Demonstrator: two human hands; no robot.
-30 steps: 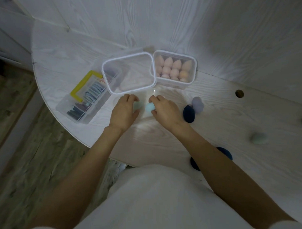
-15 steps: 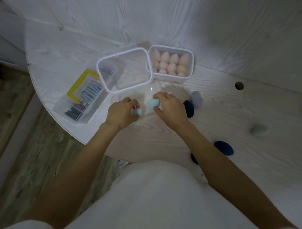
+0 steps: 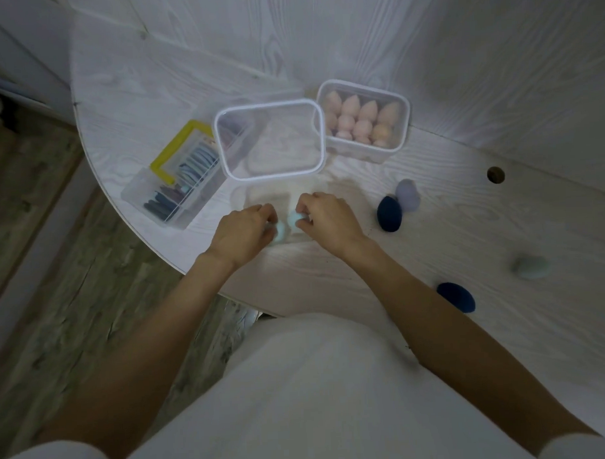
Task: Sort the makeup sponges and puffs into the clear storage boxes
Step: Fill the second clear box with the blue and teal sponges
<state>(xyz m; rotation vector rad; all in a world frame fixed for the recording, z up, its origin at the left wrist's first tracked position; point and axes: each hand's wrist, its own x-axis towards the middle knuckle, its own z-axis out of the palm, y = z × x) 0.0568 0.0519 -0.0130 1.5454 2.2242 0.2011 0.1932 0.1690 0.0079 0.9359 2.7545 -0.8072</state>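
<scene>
1. Head view: left hand (image 3: 241, 233) and right hand (image 3: 330, 221) close together on the white wood-grain table (image 3: 431, 224), just in front of the empty clear box (image 3: 270, 139)
2. Left fingers curled narrow round a pale blue sponge (image 3: 280, 230); only its right end showing past the fingertips
3. Right fingers pinched on a second pale blue sponge (image 3: 295, 218), held at the fingertips; two sponges near touching between the hands
4. Key relation: empty clear box straight ahead of both hands, its near rim just beyond the knuckles; open mouth up, no lid seen on it
5. Both hands about equally near that box; left slightly lower in frame
6. Long axis of either held sponge not readable, mostly hidden by fingers
7. Right-hand box (image 3: 363, 119) filled with pink teardrop sponges, tips up
8. Yellow-handled case (image 3: 176, 178) of flat puffs at left
9. Loose on table to the right: navy sponge (image 3: 389, 213) touching a lilac one (image 3: 408, 194); grey-green sponge (image 3: 531, 266) and second navy sponge (image 3: 456, 296) well apart, nearer the right arm
10. Judged next: short forward lift and drop into the empty box
</scene>
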